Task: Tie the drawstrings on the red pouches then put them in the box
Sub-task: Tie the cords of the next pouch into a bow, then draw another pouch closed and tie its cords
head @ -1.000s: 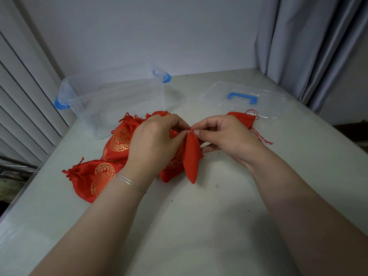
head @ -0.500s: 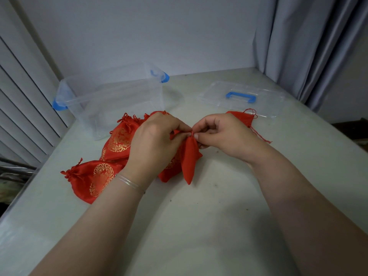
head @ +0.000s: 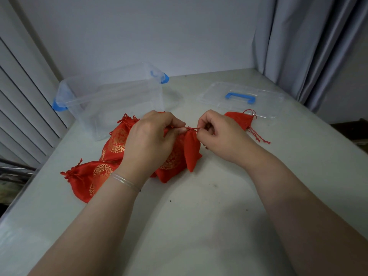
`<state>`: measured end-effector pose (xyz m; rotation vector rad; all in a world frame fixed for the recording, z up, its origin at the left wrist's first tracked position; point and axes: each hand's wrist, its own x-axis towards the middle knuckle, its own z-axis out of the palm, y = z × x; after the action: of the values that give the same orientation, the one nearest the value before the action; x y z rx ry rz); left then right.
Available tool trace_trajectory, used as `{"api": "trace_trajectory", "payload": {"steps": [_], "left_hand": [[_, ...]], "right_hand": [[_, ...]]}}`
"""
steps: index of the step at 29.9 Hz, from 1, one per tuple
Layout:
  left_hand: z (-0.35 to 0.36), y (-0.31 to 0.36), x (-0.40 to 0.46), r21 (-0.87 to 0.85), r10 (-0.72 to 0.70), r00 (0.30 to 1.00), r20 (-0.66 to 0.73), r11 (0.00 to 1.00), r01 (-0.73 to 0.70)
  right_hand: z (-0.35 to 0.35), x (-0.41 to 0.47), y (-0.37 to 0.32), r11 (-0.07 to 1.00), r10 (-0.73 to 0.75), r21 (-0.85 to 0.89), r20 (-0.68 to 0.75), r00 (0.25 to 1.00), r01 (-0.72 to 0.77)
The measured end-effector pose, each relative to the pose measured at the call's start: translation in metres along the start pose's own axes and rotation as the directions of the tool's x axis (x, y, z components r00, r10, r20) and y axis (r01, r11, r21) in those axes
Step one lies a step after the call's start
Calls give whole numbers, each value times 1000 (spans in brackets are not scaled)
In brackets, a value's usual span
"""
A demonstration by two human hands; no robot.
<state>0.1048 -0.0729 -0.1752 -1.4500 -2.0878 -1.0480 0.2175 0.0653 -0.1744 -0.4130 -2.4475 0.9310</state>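
Both hands are now pinching the drawstring (head: 189, 128), the left hand (head: 148, 142) and right hand (head: 221, 136) having drawn apart since a moment ago. The held pouch (head: 192, 150) is cinching shut, hanging mid-table. Judged: knot pending. The box (head: 111, 100) is standing far left, without pouches.

Five red pouches (head: 192, 151) are lying here, one clear box (head: 111, 100), one lid (head: 241, 98), and two hands (head: 149, 140) are working.
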Motion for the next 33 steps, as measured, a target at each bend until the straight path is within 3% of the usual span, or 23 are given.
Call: {"api": "trace_trajectory", "payload": {"steps": [11, 13, 15, 17, 21, 25, 27, 31, 33], "left_hand": [[6, 8, -3, -145, -25, 994, 109, 989, 41], [5, 8, -3, -153, -76, 991, 110, 984, 92], [3, 6, -2, -109, -140, 989, 43, 984, 144], [1, 4, 0, -83, -236, 971, -48, 969, 232], [-1, 6, 1, -87, -321, 934, -157, 946, 311], [-1, 4, 2, -163, -401, 907, -129, 911, 380], [0, 3, 2, -110, -387, 917, -94, 920, 377], [5, -4, -1, -12, -305, 951, -55, 952, 305], [8, -7, -2, 42, -262, 965, -24, 964, 263]], "right_hand": [[-1, 1, 5, 984, -1, -180, -22, 1000, -3], [2, 2, 6, 995, 46, 93, -22, 999, -43], [-1, 4, 5, 895, 96, 435, 32, 995, -100], [-5, 3, 4, 827, 90, 544, 114, 989, -138], [6, 1, 8, 929, 91, 326, 248, 964, -172], [17, 10, 20, 781, 218, 545, 222, 951, -306], [20, 14, 27, 740, 265, 582, 209, 941, -337], [23, 24, 51, 851, 299, 450, 11, 954, -272], [27, 27, 59, 949, 217, 226, 35, 976, -219]]}}
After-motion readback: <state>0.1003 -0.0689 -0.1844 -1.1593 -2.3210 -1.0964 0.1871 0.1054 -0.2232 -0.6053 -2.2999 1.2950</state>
